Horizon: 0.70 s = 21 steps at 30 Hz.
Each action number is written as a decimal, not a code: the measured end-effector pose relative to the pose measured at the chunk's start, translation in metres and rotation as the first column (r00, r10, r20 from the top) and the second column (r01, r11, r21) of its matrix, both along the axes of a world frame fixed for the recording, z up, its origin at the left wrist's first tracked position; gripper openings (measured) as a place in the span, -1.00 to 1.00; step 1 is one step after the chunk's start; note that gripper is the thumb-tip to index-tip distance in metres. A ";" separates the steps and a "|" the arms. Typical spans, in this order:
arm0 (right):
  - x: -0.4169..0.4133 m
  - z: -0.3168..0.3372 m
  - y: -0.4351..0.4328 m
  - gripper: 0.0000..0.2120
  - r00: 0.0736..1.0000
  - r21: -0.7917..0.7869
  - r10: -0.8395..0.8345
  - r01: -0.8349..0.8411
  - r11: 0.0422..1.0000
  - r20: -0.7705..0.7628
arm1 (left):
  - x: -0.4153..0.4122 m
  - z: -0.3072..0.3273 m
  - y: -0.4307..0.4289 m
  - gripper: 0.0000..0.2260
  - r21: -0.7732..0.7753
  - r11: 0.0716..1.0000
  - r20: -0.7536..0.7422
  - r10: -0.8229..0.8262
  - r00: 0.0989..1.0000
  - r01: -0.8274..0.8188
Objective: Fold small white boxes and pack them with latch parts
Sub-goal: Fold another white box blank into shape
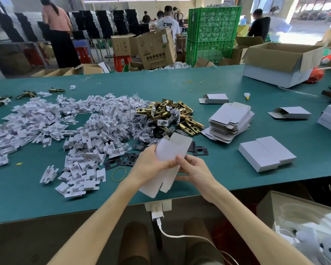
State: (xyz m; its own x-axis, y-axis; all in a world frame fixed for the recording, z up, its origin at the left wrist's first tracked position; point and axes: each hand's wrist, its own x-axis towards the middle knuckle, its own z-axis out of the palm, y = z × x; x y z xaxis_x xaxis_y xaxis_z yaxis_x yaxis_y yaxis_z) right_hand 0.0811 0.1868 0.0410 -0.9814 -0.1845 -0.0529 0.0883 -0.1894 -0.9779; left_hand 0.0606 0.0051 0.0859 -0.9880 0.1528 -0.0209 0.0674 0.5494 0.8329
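From where I stand, the person holds one flat white box blank (173,148) up in both hands, just above the near edge of the green desk (27,188). It isn't resting on anything. I take it that's so the panels can be pushed open from both sides at once.

The left hand (151,163) grips the blank's left side, its fingers (151,151) curled round the edge with the thumb laid across the front. The right hand (196,170) pinches the lower right part, thumb on the face and the other fingers tucked behind. The bottom flaps hang loose toward the person's lap, so the box looks barely started.

The layout seems made for reach. The stack of flat blanks (230,119) lies just right of centre. The heap of brass latch parts (172,115) sits straight ahead, with black plates (126,159) spilling toward the hands. A wide drift of white plastic inserts (55,121) spreads to the left. Two closed boxes (266,153) lie side by side at the right, probably parked out of the way once filled. A yellow rubber band (119,174) lies near the left wrist.
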 end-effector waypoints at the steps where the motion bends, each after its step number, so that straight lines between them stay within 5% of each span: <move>1: -0.001 0.001 -0.003 -0.63 0.999 -0.010 -0.039 0.039 0.999 0.006 | -0.001 -0.001 0.000 -0.53 0.075 0.997 0.050 0.000 0.999 -0.004; 12: -0.017 -0.012 -0.014 -0.79 0.980 0.055 -0.163 0.158 0.986 0.117 | -0.008 -0.032 -0.017 -0.83 0.383 0.908 0.330 0.037 0.943 -0.169; 21: -0.017 -0.024 -0.010 -0.81 0.990 0.124 -0.125 0.117 0.985 0.058 | -0.014 -0.053 -0.016 -0.88 0.528 0.782 0.295 0.195 0.935 -0.330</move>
State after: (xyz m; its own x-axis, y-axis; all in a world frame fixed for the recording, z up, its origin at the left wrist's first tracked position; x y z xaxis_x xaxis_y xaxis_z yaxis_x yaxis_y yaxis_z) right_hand 0.0641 0.1769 0.0167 -0.9898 -0.0528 -0.1324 0.1365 -0.0843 -0.9870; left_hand 0.0468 -0.0107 0.0330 -0.9718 -0.0611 -0.2277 -0.2249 -0.0494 0.9731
